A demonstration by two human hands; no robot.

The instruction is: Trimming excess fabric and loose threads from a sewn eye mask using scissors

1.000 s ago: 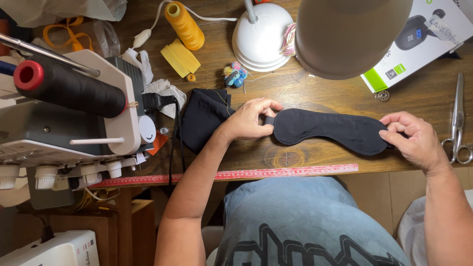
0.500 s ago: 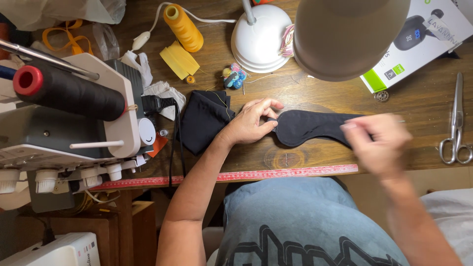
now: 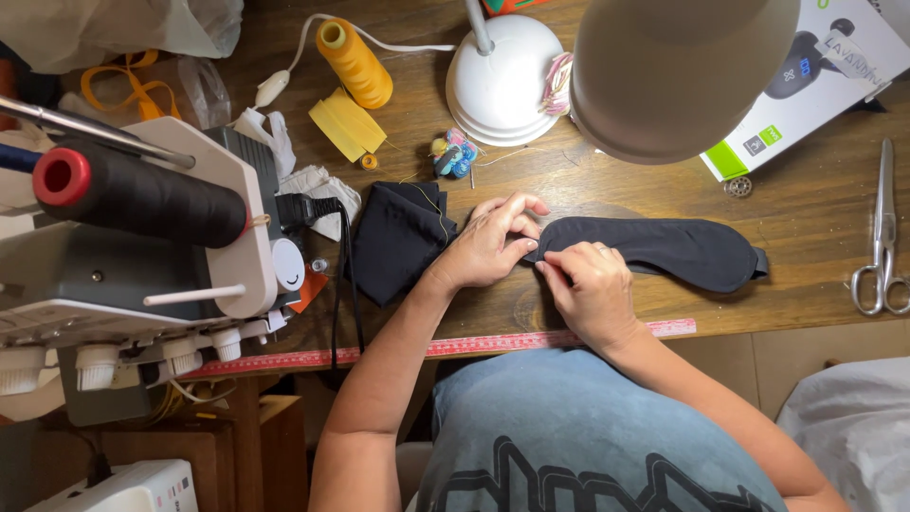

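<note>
A long black padded fabric piece [image 3: 664, 248], shaped like a sleep mask, lies flat on the wooden table [image 3: 815, 209]. My left hand [image 3: 488, 245] pinches its left end with thumb and fingers. My right hand [image 3: 590, 289] sits just beside it, fingertips pressing the same left end of the fabric. A folded black cloth [image 3: 396, 237] lies under and left of my left wrist.
A serger with a black thread cone [image 3: 142, 194] fills the left side. Silver scissors [image 3: 880, 242] lie at the right edge. A white lamp base [image 3: 502, 81], yellow thread spool [image 3: 353, 62], white box [image 3: 806, 85] and red tape measure [image 3: 445, 346] surround the work.
My right hand left the fabric's right end and moved left across it, now meeting my left hand at the left end. The left hand stayed put.
</note>
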